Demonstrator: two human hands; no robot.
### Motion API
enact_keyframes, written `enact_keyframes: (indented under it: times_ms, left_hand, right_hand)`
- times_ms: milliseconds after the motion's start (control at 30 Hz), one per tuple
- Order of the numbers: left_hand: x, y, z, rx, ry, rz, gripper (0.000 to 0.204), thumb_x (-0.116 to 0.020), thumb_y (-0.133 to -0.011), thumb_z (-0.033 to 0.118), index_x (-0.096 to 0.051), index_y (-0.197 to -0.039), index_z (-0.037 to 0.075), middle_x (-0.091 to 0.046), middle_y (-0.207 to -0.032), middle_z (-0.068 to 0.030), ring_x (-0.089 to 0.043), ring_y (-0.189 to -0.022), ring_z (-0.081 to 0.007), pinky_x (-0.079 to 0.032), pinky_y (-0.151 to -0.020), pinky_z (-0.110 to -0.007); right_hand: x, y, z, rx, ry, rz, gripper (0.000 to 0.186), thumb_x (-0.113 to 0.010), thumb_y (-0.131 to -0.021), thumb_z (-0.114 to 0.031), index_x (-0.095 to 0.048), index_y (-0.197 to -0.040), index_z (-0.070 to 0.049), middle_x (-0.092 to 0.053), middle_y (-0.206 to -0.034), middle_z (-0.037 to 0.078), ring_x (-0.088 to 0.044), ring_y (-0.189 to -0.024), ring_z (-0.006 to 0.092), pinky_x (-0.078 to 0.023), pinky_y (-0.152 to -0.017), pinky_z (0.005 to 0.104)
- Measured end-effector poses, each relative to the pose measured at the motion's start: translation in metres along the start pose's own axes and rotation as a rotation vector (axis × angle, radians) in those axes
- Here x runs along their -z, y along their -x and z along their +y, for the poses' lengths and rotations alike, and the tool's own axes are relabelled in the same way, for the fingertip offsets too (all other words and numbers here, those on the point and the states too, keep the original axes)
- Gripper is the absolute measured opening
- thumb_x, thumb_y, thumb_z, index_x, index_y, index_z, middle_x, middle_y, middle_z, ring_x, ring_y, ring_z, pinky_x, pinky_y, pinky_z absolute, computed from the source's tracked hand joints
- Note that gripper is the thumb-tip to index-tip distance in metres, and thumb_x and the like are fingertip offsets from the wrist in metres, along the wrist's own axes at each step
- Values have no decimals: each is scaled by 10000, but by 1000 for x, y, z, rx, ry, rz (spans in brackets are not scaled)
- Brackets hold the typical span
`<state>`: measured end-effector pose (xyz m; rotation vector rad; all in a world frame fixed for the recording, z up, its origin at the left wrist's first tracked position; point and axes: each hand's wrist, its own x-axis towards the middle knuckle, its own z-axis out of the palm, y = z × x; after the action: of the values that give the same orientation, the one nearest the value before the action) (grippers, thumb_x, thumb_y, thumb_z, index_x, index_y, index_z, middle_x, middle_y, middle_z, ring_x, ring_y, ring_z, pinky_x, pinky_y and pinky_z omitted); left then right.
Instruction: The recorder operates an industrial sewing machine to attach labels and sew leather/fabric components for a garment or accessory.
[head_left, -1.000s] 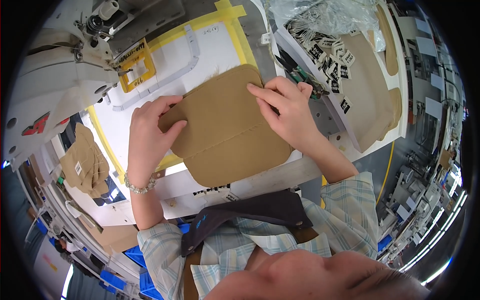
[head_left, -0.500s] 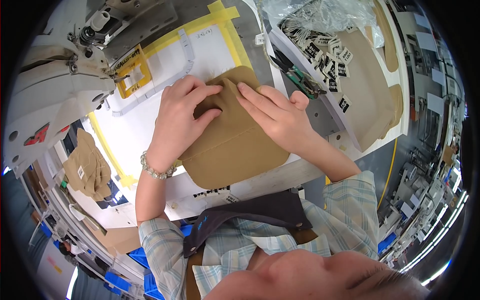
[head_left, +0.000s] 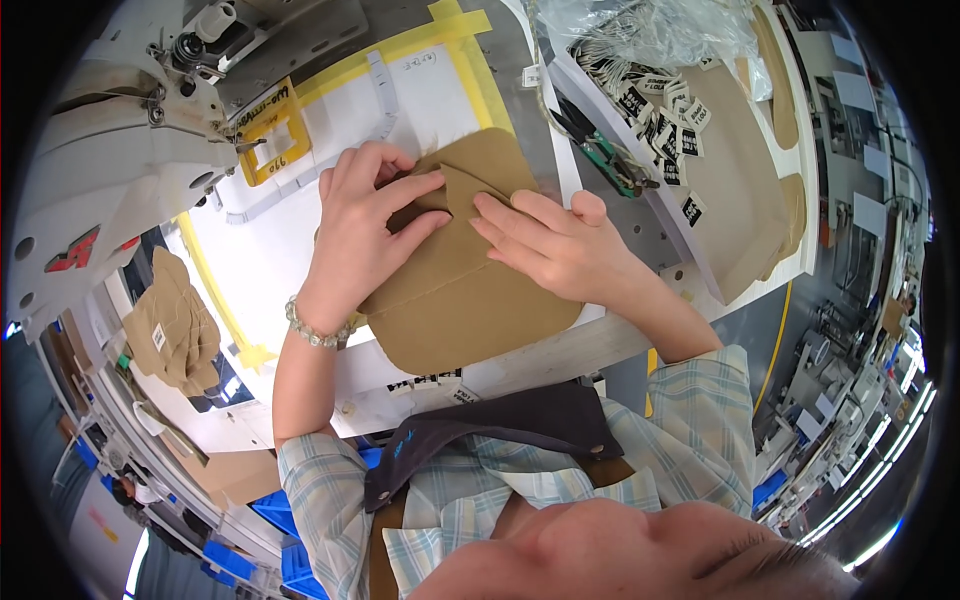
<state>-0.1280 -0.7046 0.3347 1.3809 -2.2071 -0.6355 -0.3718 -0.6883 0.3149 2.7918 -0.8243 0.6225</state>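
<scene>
A tan fabric piece (head_left: 470,325) with rounded corners and a stitched line across it lies on the table. Near its far part a flap is lifted, forming a fold with a dark gap. My left hand (head_left: 365,225), with a beaded bracelet at the wrist, pinches the left side of that fold between thumb and fingers. On the right, my right hand (head_left: 560,245) grips the raised flap, its fingertips pressed on the cloth and its outer finger curled. What lies beneath the flap is hidden.
A sewing machine (head_left: 110,180) stands at the left, by a yellow-framed template (head_left: 272,135). Tan fabric pieces (head_left: 172,325) lie at the far left. Green-handled snips (head_left: 605,160) rest beside a tray (head_left: 735,235) of black-and-white labels (head_left: 660,125). Yellow tape (head_left: 460,30) borders the white sheet.
The flap is turned back further toward me, and the fold gapes wider. My right fingers have shifted slightly nearer to me with it. My left hand stays at the fold.
</scene>
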Motion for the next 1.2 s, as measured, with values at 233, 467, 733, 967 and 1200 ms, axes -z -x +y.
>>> enact_keyframes:
  times_ms: [233,467,733,967,1200]
  left_hand:
    - [1,0,-2,2,42,1,340,-820,-673,151,-742,-1002,117,-550,-1004,-14,-526,-942,-207,-376,-897,-364]
    - [6,0,-8,55,73,-46,410,-830,-645,101,-735,-1044,101,-572,-1037,-35,-524,-1009,-225,-376,-959,-365]
    - [9,-15,-14,29,127,-82,280,-669,-802,37,-689,-1072,107,-585,-1019,-38,-532,-1004,-235,-365,-913,-361]
    - [-18,-57,-3,-134,126,-38,226,-654,-832,54,-650,-1057,74,-575,-927,-62,-542,-946,-237,-394,-903,-375]
    - [-12,-70,-7,-161,236,-203,153,-697,-788,38,-640,-924,80,-591,-885,-37,-550,-879,-232,-391,-863,-351]
  right_hand:
    - [2,1,-1,-22,9,-13,329,-639,-852,-377,-672,-1098,-162,-661,-1189,-17,-531,-1001,92,-292,-849,308]
    - [3,3,-3,-37,-68,-52,367,-735,-776,-310,-690,-1089,-122,-656,-1245,-2,-565,-1002,115,-264,-898,340]
    - [5,1,-2,-49,-93,-57,357,-746,-754,-272,-691,-1068,-113,-651,-1240,-6,-564,-963,110,-284,-848,333]
    - [8,0,-2,-40,-123,-83,376,-753,-754,-246,-686,-1092,-97,-636,-1268,-5,-502,-808,115,-353,-727,276]
    - [8,-1,1,-30,-167,-94,384,-755,-759,-217,-682,-1107,-72,-628,-1287,22,-485,-708,115,-387,-647,269]
